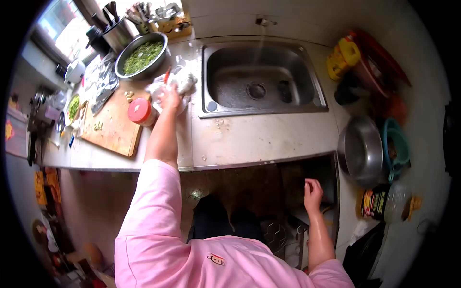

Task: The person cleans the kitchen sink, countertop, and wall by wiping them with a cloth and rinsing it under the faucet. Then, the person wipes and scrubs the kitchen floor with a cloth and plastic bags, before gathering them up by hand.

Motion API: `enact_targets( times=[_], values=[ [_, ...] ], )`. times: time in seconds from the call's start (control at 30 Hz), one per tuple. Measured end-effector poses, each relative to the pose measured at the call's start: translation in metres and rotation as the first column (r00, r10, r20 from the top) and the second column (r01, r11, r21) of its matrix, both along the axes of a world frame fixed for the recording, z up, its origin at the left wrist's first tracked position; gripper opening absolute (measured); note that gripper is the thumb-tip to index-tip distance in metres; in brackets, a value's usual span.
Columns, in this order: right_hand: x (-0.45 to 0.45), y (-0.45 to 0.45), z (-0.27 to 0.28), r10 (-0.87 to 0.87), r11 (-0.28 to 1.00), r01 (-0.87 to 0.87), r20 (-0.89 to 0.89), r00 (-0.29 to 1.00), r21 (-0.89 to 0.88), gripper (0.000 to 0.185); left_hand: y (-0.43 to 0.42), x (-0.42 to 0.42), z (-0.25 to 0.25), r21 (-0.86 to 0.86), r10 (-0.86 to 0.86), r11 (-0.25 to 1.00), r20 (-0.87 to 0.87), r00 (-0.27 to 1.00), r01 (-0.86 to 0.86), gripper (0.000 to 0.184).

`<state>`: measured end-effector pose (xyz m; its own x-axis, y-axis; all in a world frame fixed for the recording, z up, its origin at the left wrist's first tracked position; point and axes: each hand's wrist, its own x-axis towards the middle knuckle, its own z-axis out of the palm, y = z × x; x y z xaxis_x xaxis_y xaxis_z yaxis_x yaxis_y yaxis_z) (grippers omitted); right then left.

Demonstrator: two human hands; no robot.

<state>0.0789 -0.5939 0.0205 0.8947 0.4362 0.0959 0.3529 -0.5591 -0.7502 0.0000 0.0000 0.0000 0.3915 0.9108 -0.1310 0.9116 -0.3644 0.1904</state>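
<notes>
My left hand [171, 97] reaches over the counter with its fingers closed on a crumpled white plastic bag [185, 82]. A red chili [167, 75] lies on the bag beside the fingertips. Just left of my wrist stands a jar with a red lid [139, 111], next to the wooden cutting board [113, 126], which bears garlic cloves [128, 96] and small chopped bits. Behind them a metal bowl [142, 55] holds chopped green vegetables. My right hand [313, 194] hangs below the counter's front edge, its fingers loosely bent and apart from the thumb, with nothing visible in it.
Water runs from the faucet [265, 22] into the metal sink [257, 86]. At the right are a yellow jug [343, 58], a steel basin [361, 151], a teal basin [396, 146] and an oil bottle [389, 203]. A knife holder [117, 36] stands back left.
</notes>
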Motion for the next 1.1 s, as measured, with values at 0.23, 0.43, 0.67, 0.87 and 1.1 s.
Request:
enact_targets(
  times=[0.23,0.43,0.67,0.87,1.1],
  values=[
    [0.024,0.262,0.049,0.396,0.851,-0.245,-0.261,0.88,0.464,0.051,-0.044,0.006,0.064,0.341,-0.4,0.915,0.715,0.573,0.214,0.053],
    [0.03,0.409,0.051,0.517,0.654,0.236,-0.652,0.555,0.719,0.073,-0.136,-0.029,0.1,-0.05,-0.326,0.683,0.872,0.365,0.729,0.061],
    [0.098,0.455,0.08,0.425,0.665,0.167,-0.552,0.717,0.728,0.053,-0.041,-0.169,0.112,0.217,-0.162,0.969,0.915,0.369,-0.114,0.021],
    [0.142,0.604,0.046,0.359,0.925,-0.367,0.086,0.929,0.1,0.055,-0.052,-0.242,0.085,0.3,-0.147,0.938,0.799,0.583,-0.176,0.022],
    [0.065,0.576,0.009,0.82,0.541,-0.635,0.176,0.545,-0.552,0.047,-0.071,-0.235,0.088,0.4,-0.376,0.908,0.649,0.661,0.124,0.033]
  ],
)
